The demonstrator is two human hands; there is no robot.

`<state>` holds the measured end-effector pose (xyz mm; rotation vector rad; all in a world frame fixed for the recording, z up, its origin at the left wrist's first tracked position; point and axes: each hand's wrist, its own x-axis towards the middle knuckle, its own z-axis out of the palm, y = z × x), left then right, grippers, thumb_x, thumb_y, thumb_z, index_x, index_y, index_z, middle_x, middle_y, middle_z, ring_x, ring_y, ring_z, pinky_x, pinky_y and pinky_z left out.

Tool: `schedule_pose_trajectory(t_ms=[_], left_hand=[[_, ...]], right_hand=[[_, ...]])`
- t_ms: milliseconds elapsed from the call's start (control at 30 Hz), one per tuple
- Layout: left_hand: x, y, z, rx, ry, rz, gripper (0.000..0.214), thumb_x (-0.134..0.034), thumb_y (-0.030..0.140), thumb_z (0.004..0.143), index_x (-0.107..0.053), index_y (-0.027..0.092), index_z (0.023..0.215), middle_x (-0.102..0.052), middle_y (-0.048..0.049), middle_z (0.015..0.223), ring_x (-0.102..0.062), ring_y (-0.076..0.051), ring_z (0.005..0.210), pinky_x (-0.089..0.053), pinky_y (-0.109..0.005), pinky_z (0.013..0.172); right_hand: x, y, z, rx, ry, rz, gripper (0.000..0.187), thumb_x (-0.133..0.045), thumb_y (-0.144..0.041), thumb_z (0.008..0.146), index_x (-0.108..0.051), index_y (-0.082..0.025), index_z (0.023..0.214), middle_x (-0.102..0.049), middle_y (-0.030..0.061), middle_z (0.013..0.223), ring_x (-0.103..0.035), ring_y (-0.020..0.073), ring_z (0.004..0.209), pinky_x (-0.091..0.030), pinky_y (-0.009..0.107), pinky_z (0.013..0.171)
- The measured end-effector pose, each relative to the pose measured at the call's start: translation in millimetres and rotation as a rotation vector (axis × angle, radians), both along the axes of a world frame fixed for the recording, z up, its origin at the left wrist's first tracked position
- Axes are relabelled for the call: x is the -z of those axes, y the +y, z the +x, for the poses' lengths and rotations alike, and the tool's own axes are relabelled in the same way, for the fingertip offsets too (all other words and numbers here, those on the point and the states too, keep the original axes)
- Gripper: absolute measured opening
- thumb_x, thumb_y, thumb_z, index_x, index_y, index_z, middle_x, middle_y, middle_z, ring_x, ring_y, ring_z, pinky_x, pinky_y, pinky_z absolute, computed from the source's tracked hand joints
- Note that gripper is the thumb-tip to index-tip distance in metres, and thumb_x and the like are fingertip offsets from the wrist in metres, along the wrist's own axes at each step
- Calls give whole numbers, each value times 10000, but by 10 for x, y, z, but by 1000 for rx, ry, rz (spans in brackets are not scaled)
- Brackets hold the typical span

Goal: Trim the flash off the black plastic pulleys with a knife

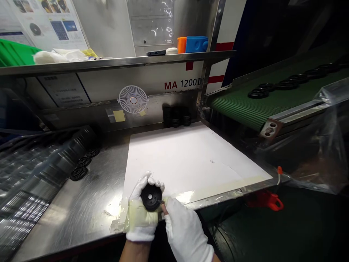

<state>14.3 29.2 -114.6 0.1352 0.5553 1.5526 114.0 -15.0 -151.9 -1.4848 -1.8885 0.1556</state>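
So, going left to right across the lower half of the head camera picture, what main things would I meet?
Clear plastic trays, three black discs, the gloved left hand holding another black disc, the gloved right hand, a red object.

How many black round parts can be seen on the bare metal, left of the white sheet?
3: the nearest part, the middle part and the farthest part, in a row beside the clear plastic. Others may be hidden.
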Motion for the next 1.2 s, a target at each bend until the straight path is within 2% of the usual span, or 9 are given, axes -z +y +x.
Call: schedule_pose_trajectory(t_ms=[233,333,400,533,767,900,967,1067,1200], left_hand=[[9,-9,51,-152,92,35,180,-580,124,743,-625,149,916,-576,-3,725,-574,-126,737,-490,-348,839],[-3,-63,-15,6,129,-5,325,-530,156,746,-603,124,1061,-626,-121,947,-593,-240,896,-491,-448,826],[-5,-89,-52,117,116,-16,365,-504,183,745,-594,110,1091,-624,-146,938,-595,-268,869,-501,-483,774],[12,-75,-25,89,100,41,251,-537,201,759,-629,123,980,-560,-32,686,-556,-158,672,-519,-375,716],[30,12,77,-105,74,51,156,-595,165,752,-635,166,902,-569,5,701,-579,-127,738,-484,-350,851],[27,-61,-27,50,118,43,358,-536,184,751,-593,148,1102,-622,-130,992,-577,-267,972,-480,-463,846],[23,-90,-68,146,102,31,389,-522,208,748,-582,133,1125,-623,-138,946,-591,-275,902,-504,-476,773],[21,-75,-52,89,92,46,285,-545,193,748,-622,132,1016,-581,-49,731,-573,-172,701,-524,-369,690],[30,-12,48,-26,77,25,153,-590,174,750,-634,141,893,-543,-5,684,-544,-114,668,-513,-290,697]], right_hand=[[-1,-51,-100,-28,-74,76,188,-341,-216,836,-485,-233,717,-570,-13,583,-530,155,489,-203,299,488],[-13,-24,-66,-5,-53,60,214,-332,-242,865,-483,-232,714,-564,-17,573,-515,151,476,-204,295,483],[-18,3,-21,0,-38,22,202,-336,-235,861,-496,-231,737,-577,-12,596,-526,153,495,-216,290,492],[-13,21,31,21,-10,-34,166,-355,-205,843,-515,-227,805,-609,-3,645,-565,164,551,-248,286,519],[-5,-44,-87,-6,-99,80,178,-347,-207,824,-483,-232,713,-587,-8,587,-537,157,478,-206,301,482],[-21,-1,-39,0,-64,43,207,-330,-243,869,-482,-238,729,-583,-17,598,-532,156,490,-207,298,487],[-16,23,2,4,-50,24,206,-326,-242,872,-484,-236,740,-581,-14,601,-536,157,505,-219,294,496],[3,27,22,20,-43,21,185,-337,-218,856,-487,-227,748,-568,-17,581,-532,150,497,-229,288,499],[6,-20,-44,35,-78,101,198,-341,-227,849,-481,-223,709,-561,-15,550,-504,141,453,-197,292,472]])
